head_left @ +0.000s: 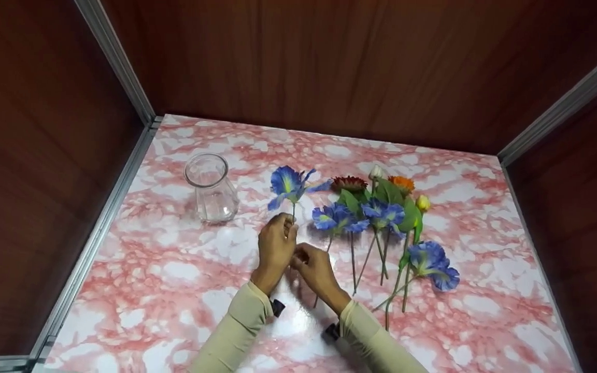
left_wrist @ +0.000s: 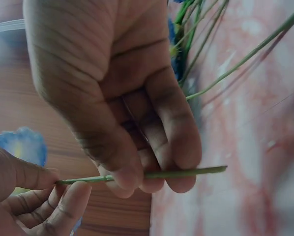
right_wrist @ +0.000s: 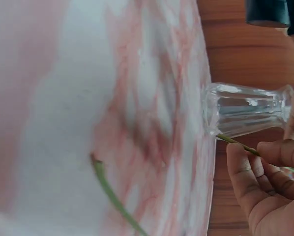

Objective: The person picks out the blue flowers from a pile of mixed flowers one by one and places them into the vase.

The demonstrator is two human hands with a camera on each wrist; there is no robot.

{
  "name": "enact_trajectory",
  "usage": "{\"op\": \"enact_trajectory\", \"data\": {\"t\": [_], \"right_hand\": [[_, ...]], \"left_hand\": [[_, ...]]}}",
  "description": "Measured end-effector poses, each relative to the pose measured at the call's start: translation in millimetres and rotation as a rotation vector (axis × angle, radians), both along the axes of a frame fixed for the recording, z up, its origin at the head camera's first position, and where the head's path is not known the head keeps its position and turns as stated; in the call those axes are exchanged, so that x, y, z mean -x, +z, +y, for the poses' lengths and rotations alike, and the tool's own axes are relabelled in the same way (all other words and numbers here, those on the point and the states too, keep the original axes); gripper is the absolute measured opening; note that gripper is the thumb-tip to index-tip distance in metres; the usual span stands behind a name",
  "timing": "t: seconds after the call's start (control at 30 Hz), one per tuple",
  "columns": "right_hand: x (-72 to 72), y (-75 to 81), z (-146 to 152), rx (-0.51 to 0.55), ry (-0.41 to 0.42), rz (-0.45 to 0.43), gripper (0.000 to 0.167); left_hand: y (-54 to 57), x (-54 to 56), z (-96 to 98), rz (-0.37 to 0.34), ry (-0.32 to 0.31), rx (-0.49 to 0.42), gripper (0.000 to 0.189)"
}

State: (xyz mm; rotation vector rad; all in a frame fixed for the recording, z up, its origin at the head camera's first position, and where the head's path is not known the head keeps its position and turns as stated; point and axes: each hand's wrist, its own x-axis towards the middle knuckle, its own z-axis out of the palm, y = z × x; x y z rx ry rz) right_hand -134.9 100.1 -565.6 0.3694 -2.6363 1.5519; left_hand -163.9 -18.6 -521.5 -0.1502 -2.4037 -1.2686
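Left hand (head_left: 276, 246) and right hand (head_left: 316, 269) both pinch a green stem (left_wrist: 201, 171) between their fingers; its blue flower (head_left: 287, 182) is at their twelve o'clock, a glass vase (head_left: 216, 202) at ten, loose flowers (head_left: 383, 211) near two

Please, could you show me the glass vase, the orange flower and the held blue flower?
Glass vase (head_left: 215, 199): head view, on its clear side.
Orange flower (head_left: 402, 183): head view, on its petals.
Held blue flower (head_left: 288, 185): head view, on its petals.
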Motion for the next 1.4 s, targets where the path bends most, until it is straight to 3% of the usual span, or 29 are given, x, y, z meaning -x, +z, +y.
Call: {"op": "enact_trajectory", "data": {"t": [0.3, 0.53, 0.83, 1.0, 1.13, 1.23, 1.4], "right_hand": [[26.3, 13.7, -17.6, -0.034, 0.024, 0.18, 0.008], [40.7, 29.7, -33.9, 0.066, 0.073, 0.234, 0.024], [58.3, 54.0, -54.8, 0.088, 0.116, 0.309, 0.019], [68.3, 70.5, -66.8, 0.092, 0.131, 0.356, 0.019], [75.5, 80.4, -74.8, 0.106, 0.108, 0.393, 0.013], [78.4, 84.8, -79.5, 0.072, 0.088, 0.418, 0.011], [81.2, 87.3, -87.6, 0.012, 0.125, 0.442, 0.02]], "left_hand": [[27.0, 2.1, -10.1, 0.107, 0.027, 0.011, 0.017], [39.8, 1.1, -22.9, 0.242, 0.068, -0.006, 0.013], [58.7, 7.1, -40.2, 0.364, 0.142, 0.025, 0.012], [73.6, 11.4, -48.8, 0.434, 0.144, -0.027, 0.013], [83.2, 13.1, -53.3, 0.443, 0.151, -0.059, 0.013], [86.0, 11.3, -55.4, 0.412, 0.137, -0.16, 0.021], [85.7, 7.3, -59.4, 0.431, 0.08, -0.46, 0.037]]}}
